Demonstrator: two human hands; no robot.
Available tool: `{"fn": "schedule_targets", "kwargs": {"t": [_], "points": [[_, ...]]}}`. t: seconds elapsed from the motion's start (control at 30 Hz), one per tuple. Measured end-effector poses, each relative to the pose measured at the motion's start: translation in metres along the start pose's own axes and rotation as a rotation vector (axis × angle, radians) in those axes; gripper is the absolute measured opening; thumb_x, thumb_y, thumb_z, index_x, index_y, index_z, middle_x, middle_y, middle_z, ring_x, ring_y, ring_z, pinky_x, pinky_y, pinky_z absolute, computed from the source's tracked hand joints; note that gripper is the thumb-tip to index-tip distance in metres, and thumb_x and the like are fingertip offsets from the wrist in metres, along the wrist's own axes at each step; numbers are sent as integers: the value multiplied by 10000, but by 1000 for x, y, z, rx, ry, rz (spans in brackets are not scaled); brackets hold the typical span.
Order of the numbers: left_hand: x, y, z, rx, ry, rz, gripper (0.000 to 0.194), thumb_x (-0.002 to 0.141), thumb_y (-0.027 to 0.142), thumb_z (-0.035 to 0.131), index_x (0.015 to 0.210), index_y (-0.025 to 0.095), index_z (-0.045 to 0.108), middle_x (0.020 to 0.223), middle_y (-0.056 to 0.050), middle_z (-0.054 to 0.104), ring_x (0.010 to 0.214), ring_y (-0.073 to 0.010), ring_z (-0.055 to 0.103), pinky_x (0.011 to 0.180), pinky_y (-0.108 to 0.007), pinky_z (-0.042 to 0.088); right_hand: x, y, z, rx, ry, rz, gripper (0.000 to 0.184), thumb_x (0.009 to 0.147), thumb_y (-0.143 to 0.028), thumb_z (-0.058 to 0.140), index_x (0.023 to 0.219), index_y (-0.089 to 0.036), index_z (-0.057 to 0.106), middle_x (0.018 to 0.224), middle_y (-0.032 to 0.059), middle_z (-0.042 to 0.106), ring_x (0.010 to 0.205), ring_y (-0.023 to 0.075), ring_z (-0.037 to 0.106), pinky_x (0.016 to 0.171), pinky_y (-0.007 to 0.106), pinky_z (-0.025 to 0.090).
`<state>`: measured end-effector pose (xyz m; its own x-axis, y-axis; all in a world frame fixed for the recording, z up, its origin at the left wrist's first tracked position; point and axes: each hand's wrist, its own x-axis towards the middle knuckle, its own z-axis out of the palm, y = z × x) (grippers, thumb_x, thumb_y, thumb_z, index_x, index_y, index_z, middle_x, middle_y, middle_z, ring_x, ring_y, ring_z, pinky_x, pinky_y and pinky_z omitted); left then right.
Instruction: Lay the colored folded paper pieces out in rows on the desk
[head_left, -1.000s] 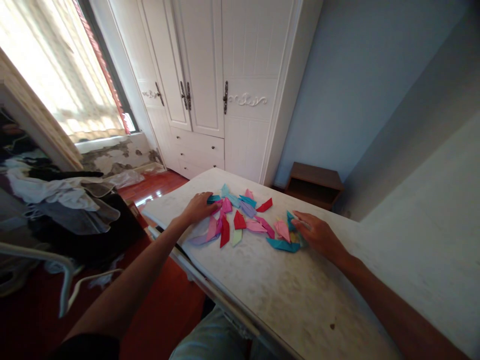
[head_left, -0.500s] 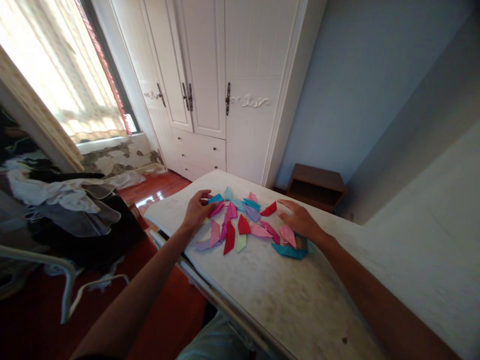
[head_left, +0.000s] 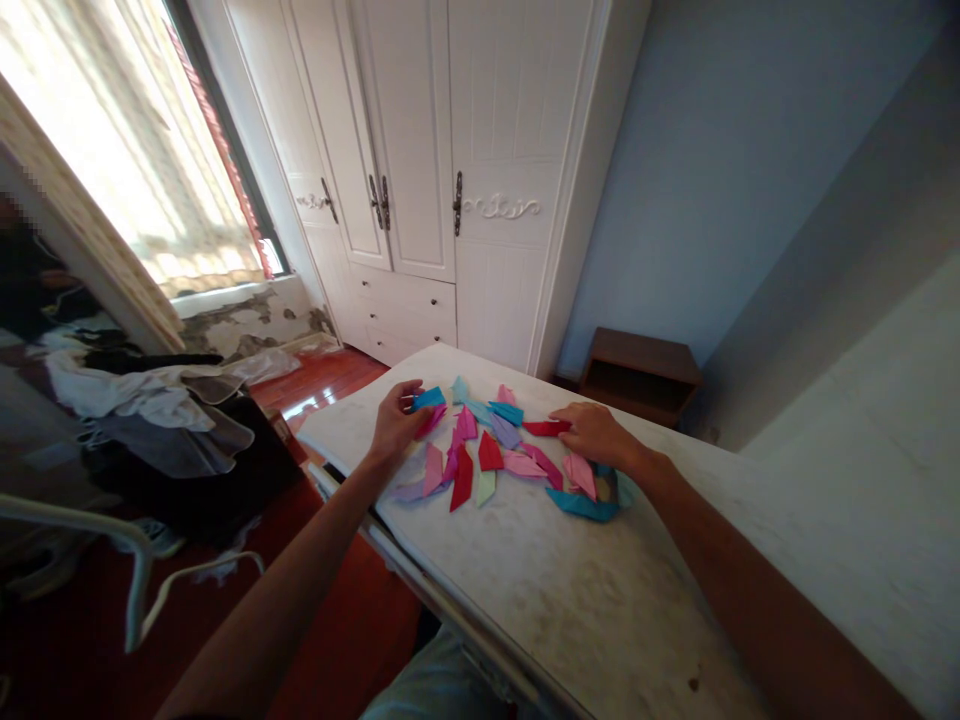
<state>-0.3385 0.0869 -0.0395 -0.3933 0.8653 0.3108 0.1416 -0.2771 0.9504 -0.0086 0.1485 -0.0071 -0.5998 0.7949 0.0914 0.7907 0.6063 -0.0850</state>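
My left hand (head_left: 395,418) is closed on a blue folded paper piece (head_left: 430,399), pinched at its left end. A magenta paper piece (head_left: 433,420) lies just beneath those fingers. On the other side, my right hand (head_left: 598,432) has its fingers closed at the right end of a red folded paper piece (head_left: 544,428). Between the hands are several more folded pieces, among them a lilac one (head_left: 505,431), a pale green one (head_left: 485,487) and a dark red one (head_left: 461,480). Near my right wrist sit a pink piece (head_left: 580,476) and a teal piece (head_left: 581,505).
The pieces lie on a stained white tabletop (head_left: 510,570), its edge running close to my lap. Beyond it stands a white wardrobe (head_left: 495,270), with a brown open cabinet (head_left: 637,372) beside it. Clothes (head_left: 135,390) are heaped at left near a white metal frame (head_left: 135,560).
The fingers of my right hand have moved left onto the red piece, which has turned more level. The blue piece at my left hand now shows more of its face.
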Motion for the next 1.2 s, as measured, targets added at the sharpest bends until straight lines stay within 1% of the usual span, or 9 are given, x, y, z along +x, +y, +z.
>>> {"fn": "schedule_targets", "kwargs": {"t": [0.17,0.33,0.47,0.57,0.67,0.77,0.9,1.03,1.2], "points": [[-1,-2,0,18,37,56,618,575,327,803,1128,150,591,918,-22,538,740,-119,561,623,-236,485,-23,6,-15,87,17,32,355,793,-184,553,1109,-167,713,1116,73,688,1036,209,621,915,283,411],[-4,6,-1,76,81,57,598,626,409,785,1125,144,589,952,-53,590,735,-132,578,606,-243,484,-41,10,-32,181,5,107,327,825,-205,547,1105,-145,705,1051,69,700,937,177,640,817,242,431],[-5,14,-3,241,215,154,477,664,424,745,1029,141,626,1014,-88,642,780,-153,596,671,-275,506,-53,15,-57,161,12,224,310,822,-220,554,1083,-160,709,995,57,702,881,164,635,732,227,416],[-10,31,4,312,228,241,437,704,432,712,1021,140,637,1037,-95,653,811,-167,613,694,-289,513,-64,20,-79,75,11,364,233,795,-212,551,955,-195,720,935,40,703,839,170,633,648,237,385],[-20,58,24,341,100,338,407,752,434,687,1031,140,648,1007,-85,663,828,-167,626,713,-287,515,-74,26,-95,27,-51,460,183,763,-172,548,857,-188,703,862,46,700,794,174,641,605,236,375],[-33,81,60,336,-160,374,352,789,430,670,1007,154,661,975,-69,672,813,-157,632,718,-280,514,-79,29,-99,131,-216,472,164,744,-117,549,845,-140,677,789,59,694,699,159,654,576,223,403],[-49,92,116,304,-497,358,319,807,398,661,1005,148,672,968,-69,681,825,-158,632,709,-270,512,-82,25,-96,308,-388,415,127,737,-78,569,839,-93,643,772,76,693,631,151,666,548,210,447],[-62,92,160,295,-655,403,303,826,376,652,1015,140,669,978,-68,682,849,-157,632,706,-252,511,-81,19,-96,321,-299,462,174,741,-66,558,894,-89,635,777,83,698,575,152,658,499,208,450],[-66,92,184,460,-701,436,286,855,347,624,1051,142,659,1014,-69,680,868,-168,629,736,-272,509,-77,19,-97,412,-74,501,174,722,-50,546,866,-94,634,740,85,693,573,136,656,471,160,436]]}}
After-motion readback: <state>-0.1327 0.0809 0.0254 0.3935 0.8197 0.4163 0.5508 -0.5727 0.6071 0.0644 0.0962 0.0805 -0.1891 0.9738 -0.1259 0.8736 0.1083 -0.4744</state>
